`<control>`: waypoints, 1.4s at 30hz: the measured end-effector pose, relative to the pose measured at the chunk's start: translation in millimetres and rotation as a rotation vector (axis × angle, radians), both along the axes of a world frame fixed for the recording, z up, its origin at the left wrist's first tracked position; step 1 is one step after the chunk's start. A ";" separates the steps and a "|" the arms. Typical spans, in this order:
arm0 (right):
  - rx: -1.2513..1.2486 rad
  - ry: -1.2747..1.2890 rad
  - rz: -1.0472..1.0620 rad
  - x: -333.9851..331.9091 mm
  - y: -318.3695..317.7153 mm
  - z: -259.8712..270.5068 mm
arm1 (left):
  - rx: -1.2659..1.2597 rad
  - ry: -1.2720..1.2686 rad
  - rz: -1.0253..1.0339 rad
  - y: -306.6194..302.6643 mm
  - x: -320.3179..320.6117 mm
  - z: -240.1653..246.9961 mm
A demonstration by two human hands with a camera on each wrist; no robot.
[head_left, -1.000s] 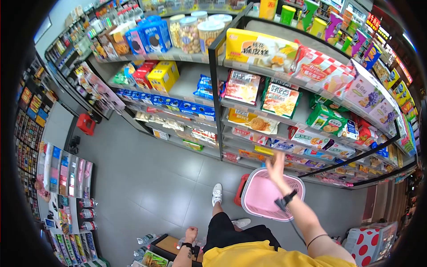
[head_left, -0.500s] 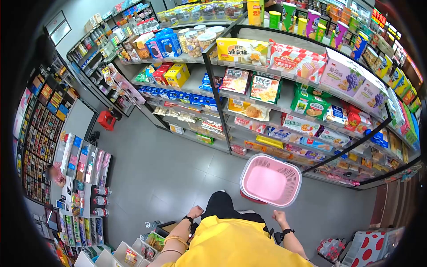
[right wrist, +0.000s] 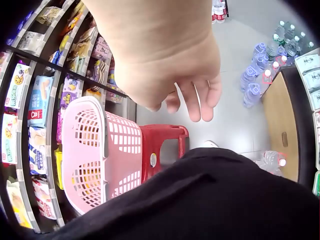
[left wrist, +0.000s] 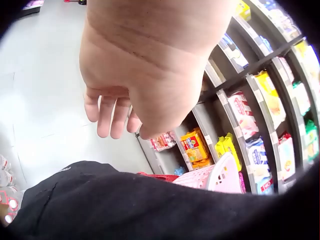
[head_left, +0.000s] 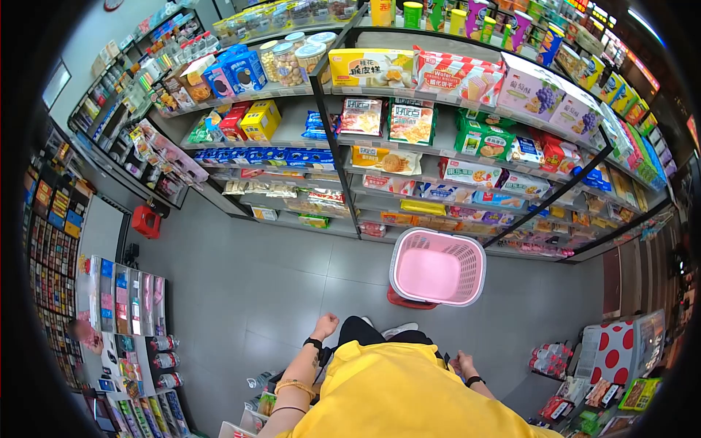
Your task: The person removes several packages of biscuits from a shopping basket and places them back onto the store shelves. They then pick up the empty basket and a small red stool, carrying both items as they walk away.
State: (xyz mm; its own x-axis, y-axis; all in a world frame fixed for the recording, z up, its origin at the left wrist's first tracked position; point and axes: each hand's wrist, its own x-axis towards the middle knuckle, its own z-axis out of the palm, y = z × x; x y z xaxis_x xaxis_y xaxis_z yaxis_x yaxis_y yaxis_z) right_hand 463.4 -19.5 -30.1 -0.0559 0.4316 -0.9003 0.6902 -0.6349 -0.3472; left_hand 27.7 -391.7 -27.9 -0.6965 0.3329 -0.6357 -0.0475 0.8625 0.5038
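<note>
A pink plastic basket [head_left: 431,274] with slotted walls stands on a red stool [head_left: 407,298] in front of the snack shelves. It looks empty inside. My left hand [head_left: 326,325] hangs at my left side; the left wrist view shows its fingers [left wrist: 118,117] loosely bent around nothing. On the other side, my right hand [head_left: 461,363] is lowered beside my body. Its fingers [right wrist: 192,102] hang loose and hold nothing in the right wrist view, where the basket [right wrist: 122,137] is the nearest thing to that hand.
Ahead run tall shelves with boxed biscuits [head_left: 372,68], wafers [head_left: 458,75] and several bagged snacks. A counter display [head_left: 128,296] stands at the left. Bottled drinks [head_left: 551,359] and a red-dotted box [head_left: 612,352] are at the right. Water bottles [right wrist: 253,95] stand by a wooden cabinet [right wrist: 280,120].
My right hand, earlier reaching out over the basket toward the shelves, has come back down to my right side. The left hand stays low. The basket remains in front of the shelves.
</note>
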 end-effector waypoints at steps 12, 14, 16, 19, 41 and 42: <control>0.146 0.130 0.092 -61.0 -3.9 21.1 | -0.136 -0.229 0.158 -120.2 20.9 -85.2; 0.142 0.111 0.095 -61.6 -6.1 21.6 | -0.112 -0.237 0.146 -120.5 18.6 -88.7; 0.123 0.094 0.089 -56.8 -7.0 19.3 | -0.088 -0.241 0.143 -113.0 15.1 -89.2; 0.115 0.050 0.091 -51.4 -9.0 15.7 | -0.040 -0.219 0.157 -99.3 7.5 -87.2; 0.107 0.085 0.016 -64.7 -38.0 -7.8 | -0.013 -0.118 0.141 -105.4 -7.3 -39.1; 0.103 0.080 0.017 -64.8 -39.7 -8.7 | -0.013 -0.102 0.144 -106.6 -7.3 -37.7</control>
